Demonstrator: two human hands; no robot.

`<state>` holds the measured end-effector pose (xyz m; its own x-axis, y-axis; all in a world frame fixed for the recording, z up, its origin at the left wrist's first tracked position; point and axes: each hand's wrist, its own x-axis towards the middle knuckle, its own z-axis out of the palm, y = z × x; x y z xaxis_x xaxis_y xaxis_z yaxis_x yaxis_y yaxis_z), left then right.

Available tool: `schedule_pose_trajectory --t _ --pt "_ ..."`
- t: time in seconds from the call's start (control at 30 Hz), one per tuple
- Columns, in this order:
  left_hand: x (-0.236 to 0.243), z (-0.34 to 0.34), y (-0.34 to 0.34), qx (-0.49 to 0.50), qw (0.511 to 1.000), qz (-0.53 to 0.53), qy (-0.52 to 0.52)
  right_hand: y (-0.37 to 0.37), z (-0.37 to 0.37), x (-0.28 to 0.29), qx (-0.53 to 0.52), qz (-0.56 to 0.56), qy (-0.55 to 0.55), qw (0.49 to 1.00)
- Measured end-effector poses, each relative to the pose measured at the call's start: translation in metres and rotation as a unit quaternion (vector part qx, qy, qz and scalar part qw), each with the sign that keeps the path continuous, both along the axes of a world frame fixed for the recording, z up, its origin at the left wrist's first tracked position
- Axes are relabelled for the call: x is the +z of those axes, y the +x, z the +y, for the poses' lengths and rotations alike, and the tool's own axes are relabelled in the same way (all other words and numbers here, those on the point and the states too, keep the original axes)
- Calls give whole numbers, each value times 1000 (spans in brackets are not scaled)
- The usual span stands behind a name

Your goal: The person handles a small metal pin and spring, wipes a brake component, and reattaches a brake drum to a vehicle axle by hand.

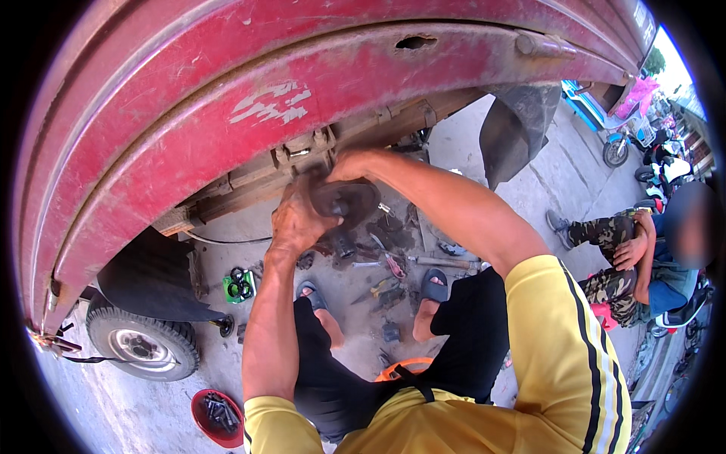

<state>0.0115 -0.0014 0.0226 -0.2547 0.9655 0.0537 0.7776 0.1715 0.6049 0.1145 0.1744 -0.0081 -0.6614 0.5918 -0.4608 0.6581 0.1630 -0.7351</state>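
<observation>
Beneath the edge of a scratched red vehicle panel [363,68], both my hands are on a dark, round part [355,203] with a stubby centre; motion blurs it and I cannot make out its exact kind. My left hand [293,219] closes round its left side, thumb toward the middle. My right hand [354,163] curls at its upper edge, with most of its fingers hidden. Just above them is a greasy metal bracket [306,147] on the vehicle's rusty underframe [246,175].
Tools and dark parts lie between my feet, among them a long-handled hammer [442,262]. Black rings rest on a green box [240,285]. A red basin [198,424] holds metal parts. A wheel [144,340] stands left. Black flaps hang either side; a person [643,250] sits right.
</observation>
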Motion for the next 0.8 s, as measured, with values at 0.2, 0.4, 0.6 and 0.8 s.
schedule_pose_trajectory --t 0.2,0.4,0.6,0.8 --pt "1 0 0 -1 1000 0 2 2 1 4 -33 28 -144 989" --pt "-4 0 -5 -4 1000 -2 8 0 -13 6 -80 28 -91 992" --pt "-1 2 -1 -14 1000 -7 12 2 3 -1 -41 44 -139 988" --pt "-1 -1 -5 -5 1000 -18 0 -5 -7 -3 -58 8 -90 994"
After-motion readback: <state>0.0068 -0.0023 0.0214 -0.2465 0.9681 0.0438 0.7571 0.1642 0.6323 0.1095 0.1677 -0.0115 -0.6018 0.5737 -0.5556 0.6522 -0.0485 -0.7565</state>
